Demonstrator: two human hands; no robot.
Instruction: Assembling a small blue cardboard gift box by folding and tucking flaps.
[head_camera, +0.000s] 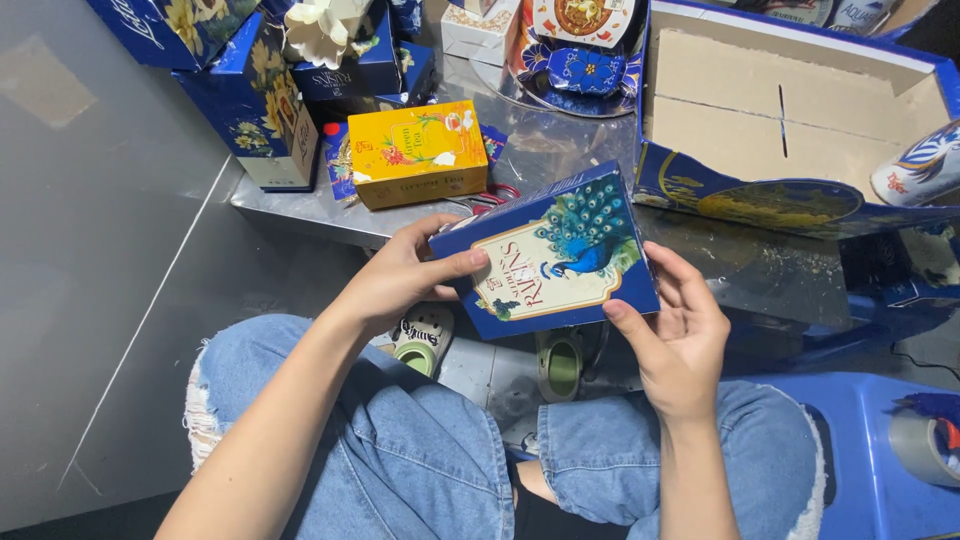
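Note:
Both my hands hold a flat blue box (555, 255) with a peacock picture and a cream label, tilted above my knees. My left hand (405, 275) grips its left edge with the thumb across the front. My right hand (680, 335) holds its lower right corner, thumb on the front and fingers behind. I sit in torn blue jeans, with green sandals (560, 365) on my feet below the box.
A low glass table (560, 140) stands ahead with a yellow tea box (418, 152), several blue floral boxes (255, 100) and an open blue cardboard tray (790, 110). Red-handled scissors (490, 198) lie behind the held box. A tape roll (925, 445) sits on a blue stool at right.

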